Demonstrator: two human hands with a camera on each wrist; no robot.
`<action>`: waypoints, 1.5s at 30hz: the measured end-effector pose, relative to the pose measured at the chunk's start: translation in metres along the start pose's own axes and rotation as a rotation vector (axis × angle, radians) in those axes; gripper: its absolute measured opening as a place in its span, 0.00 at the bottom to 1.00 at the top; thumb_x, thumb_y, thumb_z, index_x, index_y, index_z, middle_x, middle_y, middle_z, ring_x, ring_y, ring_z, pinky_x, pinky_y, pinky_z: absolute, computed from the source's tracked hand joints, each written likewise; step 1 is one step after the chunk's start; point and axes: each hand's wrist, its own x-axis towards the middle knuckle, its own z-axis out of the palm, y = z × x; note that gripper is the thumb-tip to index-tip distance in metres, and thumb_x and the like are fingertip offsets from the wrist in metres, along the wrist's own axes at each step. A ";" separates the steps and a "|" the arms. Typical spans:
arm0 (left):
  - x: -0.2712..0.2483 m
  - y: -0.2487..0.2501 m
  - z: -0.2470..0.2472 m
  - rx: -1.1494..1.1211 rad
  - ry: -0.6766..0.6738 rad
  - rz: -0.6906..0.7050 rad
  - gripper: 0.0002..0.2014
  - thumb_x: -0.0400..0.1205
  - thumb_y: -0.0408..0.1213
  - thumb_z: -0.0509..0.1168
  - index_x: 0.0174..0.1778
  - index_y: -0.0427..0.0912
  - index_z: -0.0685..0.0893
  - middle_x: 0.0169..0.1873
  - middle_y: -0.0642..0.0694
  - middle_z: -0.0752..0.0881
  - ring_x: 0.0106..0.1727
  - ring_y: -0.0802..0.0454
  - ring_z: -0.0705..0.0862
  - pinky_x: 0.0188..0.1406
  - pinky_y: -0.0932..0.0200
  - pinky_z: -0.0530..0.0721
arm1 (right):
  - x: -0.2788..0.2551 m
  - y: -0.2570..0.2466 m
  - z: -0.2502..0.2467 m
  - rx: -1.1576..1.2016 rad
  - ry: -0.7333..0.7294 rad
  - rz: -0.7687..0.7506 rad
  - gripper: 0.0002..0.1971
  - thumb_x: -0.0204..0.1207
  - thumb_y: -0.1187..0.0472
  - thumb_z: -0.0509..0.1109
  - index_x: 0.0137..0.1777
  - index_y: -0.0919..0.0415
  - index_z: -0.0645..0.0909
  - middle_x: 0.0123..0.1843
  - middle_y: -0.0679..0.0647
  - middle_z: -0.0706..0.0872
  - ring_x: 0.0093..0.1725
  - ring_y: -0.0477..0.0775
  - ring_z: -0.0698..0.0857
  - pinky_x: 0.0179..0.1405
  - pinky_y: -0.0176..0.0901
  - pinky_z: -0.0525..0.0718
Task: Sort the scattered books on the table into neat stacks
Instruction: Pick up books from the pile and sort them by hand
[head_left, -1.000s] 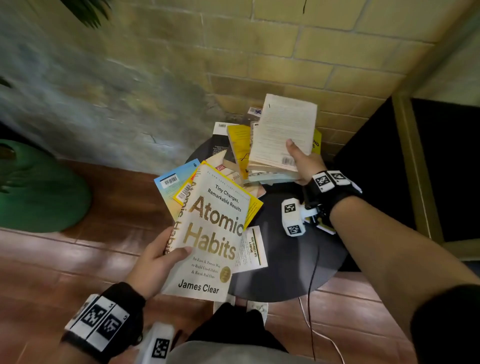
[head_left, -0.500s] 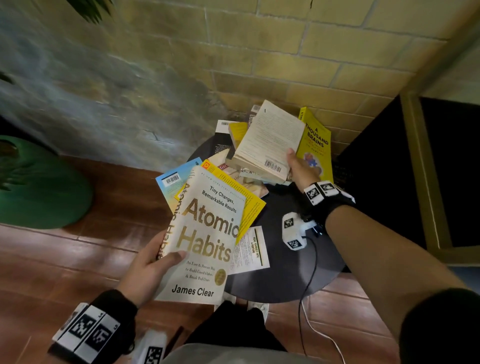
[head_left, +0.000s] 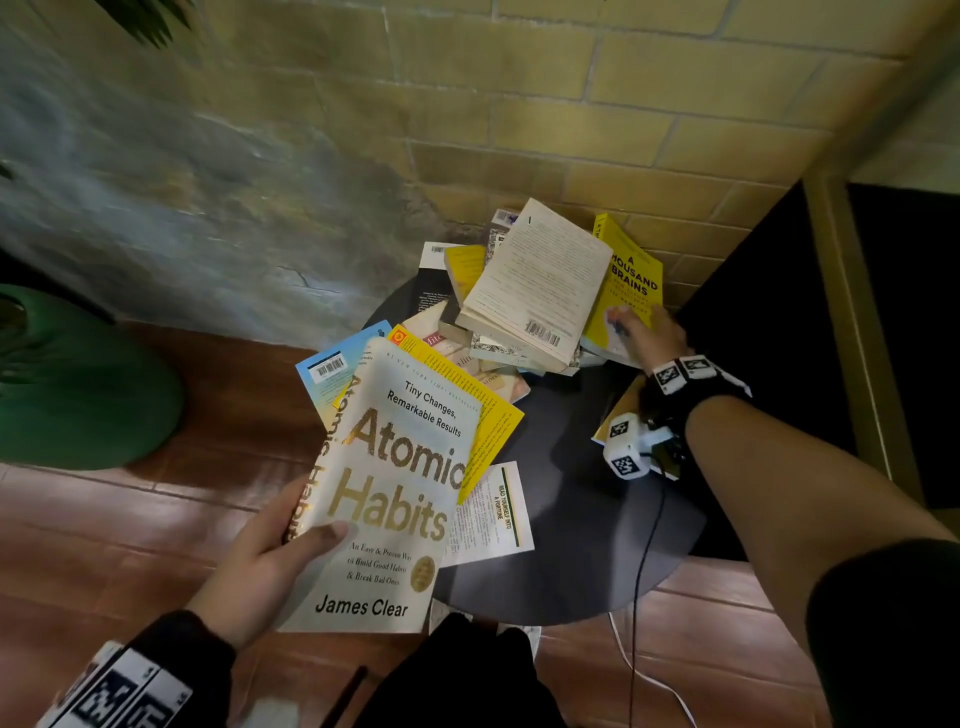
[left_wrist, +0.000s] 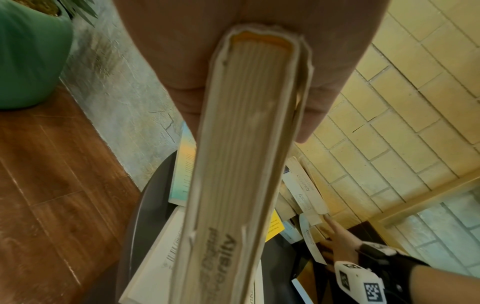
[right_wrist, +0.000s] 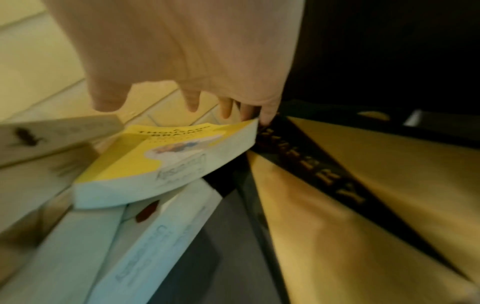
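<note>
Atomic Habits book: cream cover, gold lettering. A Thousand Brains book: yellow, black lettering. Desk: dark grey.

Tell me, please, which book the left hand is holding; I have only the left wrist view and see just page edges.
Observer: The left hand holds Atomic Habits front cover up, thumb across the cover.
Operator: Thank you. What is the right hand reaching for in the pile?
Observer: The right hand is on the yellow book A Thousand Brains; the right wrist view shows straight fingertips at its far corner, not curled round it.
Operator: Is anything lying on that yellow book?
Observer: Yes. In the head view a white book, back cover and barcode up, overlaps its left side.
</note>
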 end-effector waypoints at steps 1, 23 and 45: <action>0.000 -0.001 0.001 0.015 0.011 0.004 0.23 0.67 0.33 0.76 0.58 0.51 0.83 0.45 0.52 0.94 0.42 0.51 0.92 0.32 0.61 0.88 | 0.005 -0.005 0.004 -0.104 -0.072 -0.036 0.39 0.65 0.28 0.52 0.72 0.51 0.73 0.77 0.59 0.72 0.77 0.67 0.68 0.74 0.59 0.65; 0.002 -0.013 0.004 -0.016 0.030 0.017 0.19 0.77 0.22 0.70 0.62 0.42 0.84 0.50 0.46 0.93 0.50 0.49 0.92 0.42 0.65 0.87 | -0.040 -0.037 -0.039 -0.995 0.223 -0.881 0.14 0.77 0.64 0.63 0.56 0.50 0.86 0.54 0.54 0.83 0.59 0.64 0.75 0.58 0.54 0.60; 0.008 -0.013 -0.003 -0.128 0.003 0.005 0.18 0.75 0.23 0.72 0.61 0.38 0.84 0.49 0.42 0.93 0.47 0.48 0.92 0.38 0.64 0.88 | -0.063 -0.091 -0.074 -0.793 0.300 -0.886 0.32 0.69 0.77 0.65 0.69 0.48 0.79 0.65 0.50 0.84 0.56 0.62 0.76 0.53 0.51 0.68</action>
